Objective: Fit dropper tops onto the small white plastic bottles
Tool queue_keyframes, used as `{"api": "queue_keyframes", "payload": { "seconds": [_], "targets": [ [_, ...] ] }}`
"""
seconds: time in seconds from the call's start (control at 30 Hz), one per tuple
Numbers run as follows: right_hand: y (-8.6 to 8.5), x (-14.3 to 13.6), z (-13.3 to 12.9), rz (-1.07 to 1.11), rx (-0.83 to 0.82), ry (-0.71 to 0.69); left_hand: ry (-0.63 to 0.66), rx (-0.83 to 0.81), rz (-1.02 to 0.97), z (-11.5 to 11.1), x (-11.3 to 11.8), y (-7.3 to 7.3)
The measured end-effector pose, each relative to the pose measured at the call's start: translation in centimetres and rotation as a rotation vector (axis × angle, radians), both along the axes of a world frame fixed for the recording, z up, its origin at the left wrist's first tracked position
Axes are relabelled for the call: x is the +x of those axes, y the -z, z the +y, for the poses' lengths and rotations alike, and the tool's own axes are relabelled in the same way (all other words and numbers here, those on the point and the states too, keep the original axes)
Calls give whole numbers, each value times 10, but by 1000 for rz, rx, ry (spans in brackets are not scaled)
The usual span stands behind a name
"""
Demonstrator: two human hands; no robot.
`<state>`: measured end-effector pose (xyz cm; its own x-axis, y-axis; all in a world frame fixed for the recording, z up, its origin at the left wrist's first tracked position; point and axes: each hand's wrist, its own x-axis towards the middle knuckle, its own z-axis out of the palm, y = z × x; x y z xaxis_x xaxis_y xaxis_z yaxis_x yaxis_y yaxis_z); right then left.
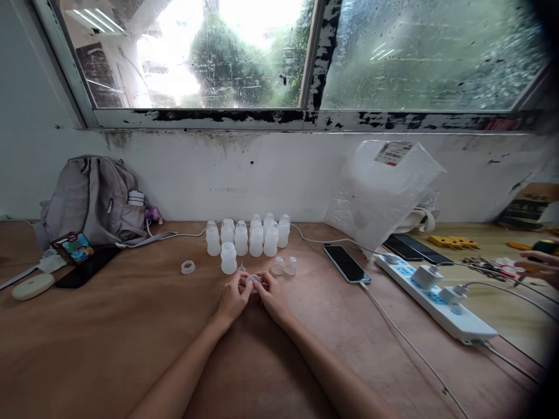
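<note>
Left hand, right hand, both curled, pinching one clear part, seemingly ring-shaped; bottles behind

A grey backpack sits by the white wall, below a window with a flaking frame. On the table, a smartphone with a white cable plugged in lies near a white power strip; behind, a translucent plastic bag bears a barcode label.

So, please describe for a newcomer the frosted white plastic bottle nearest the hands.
Below the white wall, on the brown tabletop, stands a cluster of frosted white plastic bottles. The wanted bottle stands nearest the bare left hand, forward of the others, its mouth open.
</note>
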<state>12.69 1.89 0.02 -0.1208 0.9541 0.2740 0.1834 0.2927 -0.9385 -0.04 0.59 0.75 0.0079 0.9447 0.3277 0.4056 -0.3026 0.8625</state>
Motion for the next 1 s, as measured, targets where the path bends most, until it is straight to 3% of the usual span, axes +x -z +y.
{"api": "queue_keyframes", "payload": {
  "seconds": [0.23, 0.47, 1.0],
  "targets": [
    [1, 0, 1, 52, -33, -43, -28, -3, -44, -3, 2, -3],
    [4, 0, 1, 11, -9, 35, -41, 11, 29, -1, 3, 4],
    [4, 0, -1, -59, 59, 69, -44, 6, 91, 1, 2, 5]
  ]
}}
